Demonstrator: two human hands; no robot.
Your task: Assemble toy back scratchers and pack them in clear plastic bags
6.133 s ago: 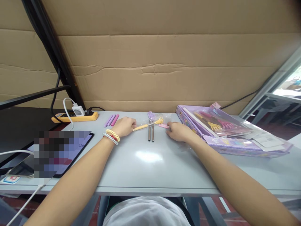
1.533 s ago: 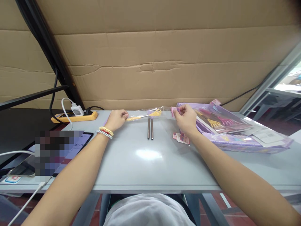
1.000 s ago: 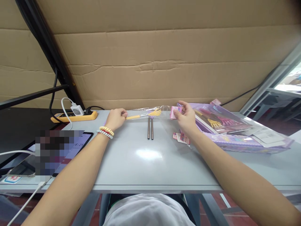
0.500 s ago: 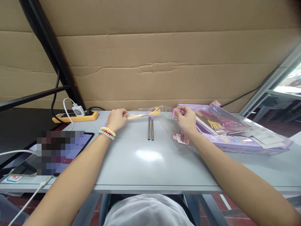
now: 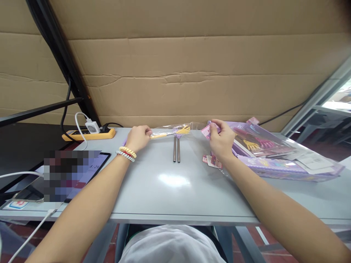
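- Grip: the left hand pinches the yellow scratcher at its handle end; the right hand pinches a pink card.
- The scratcher lies in a clear bag, above two purple scratchers on the tabletop.
- Light, even tension would likely spare the thin plastic.

Left arm, right arm extended forward; left hand pinching (back upward), right hand pinching too.

Your two hands, one yellow claw-headed stick between them, two purple-headed rods, one purple box at right, one yellow power strip far left
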